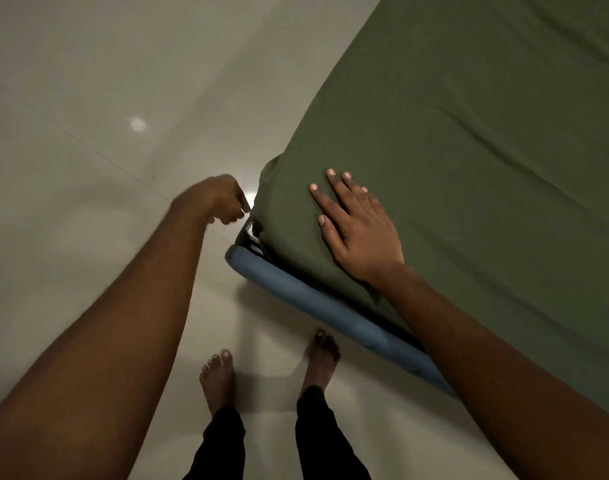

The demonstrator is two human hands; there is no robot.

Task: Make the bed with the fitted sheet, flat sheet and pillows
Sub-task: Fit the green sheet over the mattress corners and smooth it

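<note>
An olive-green fitted sheet (469, 140) covers the mattress, which fills the right side of the view. Its near corner sits over a blue bed frame (296, 289). My right hand (355, 230) lies flat on top of the sheet at that corner, fingers straight and spread. My left hand (227, 200) is beside the corner, just off the mattress edge, fingers curled; it seems to pinch the sheet's hem there, but the contact is hidden and blurred. No pillows or flat sheet are in view.
A glossy pale tiled floor (88, 150) spreads left of the bed. My bare feet (220, 379) stand on it close to the blue frame's corner. Dark slats show under the mattress corner.
</note>
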